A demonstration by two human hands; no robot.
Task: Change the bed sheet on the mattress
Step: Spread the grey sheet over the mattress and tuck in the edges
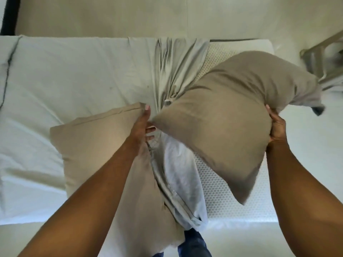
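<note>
Mattress (213, 191) bare and honeycombed at its right end. Over the rest of the mattress, pale bed sheet (74, 80), peeled back and bunching in a ridge across it. Above the bare end, tan right pillow (222, 117), lifted clear. On the sheeted part, matching left pillow (92, 145), lying flat. Right hand (276, 127) curling round the raised pillow's near edge; left hand (143, 125) pinching the other's corner beside the ridge.
</note>
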